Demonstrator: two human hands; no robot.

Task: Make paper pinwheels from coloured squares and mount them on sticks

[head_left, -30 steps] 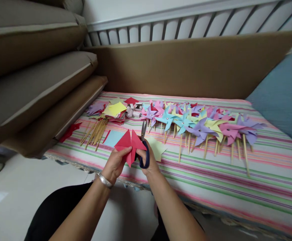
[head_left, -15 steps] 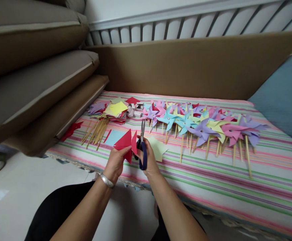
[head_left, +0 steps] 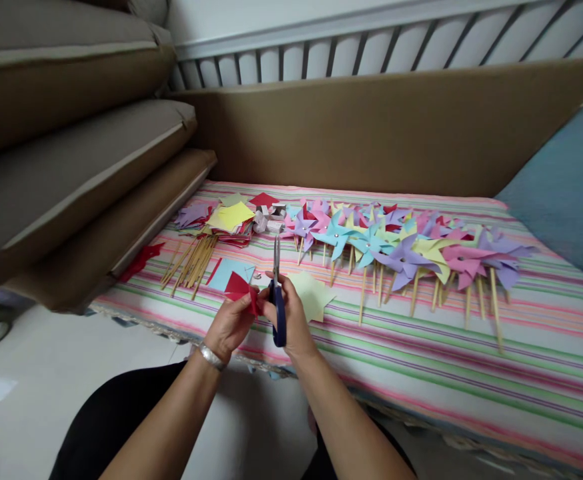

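Note:
Between the fingers of my left hand point(head_left: 230, 325) is a red paper piece point(head_left: 236, 287), cut and partly folded together. My right hand point(head_left: 291, 313) holds scissors point(head_left: 278, 300) with dark blue handles, their blades pointing away from me and looking closed. The right fingertips come close to the red paper; whether they touch it is hard to tell. Under and just beyond my hands lie a light blue paper sheet point(head_left: 229, 272) with a red strip at its left edge and a pale green paper square point(head_left: 311, 293).
Many paper pinwheels point(head_left: 406, 263) on sticks cover the right of the striped cloth point(head_left: 421, 347). At left are wooden sticks point(head_left: 195, 267), a stack of coloured paper point(head_left: 231, 217) and red scraps point(head_left: 142, 261). Stacked cushions point(head_left: 81, 160) and a brown board point(head_left: 346, 133) border the surface.
The red paper has turned and folded inward in my left hand, so less of it shows. The scissors have moved slightly left and their blades now look closed.

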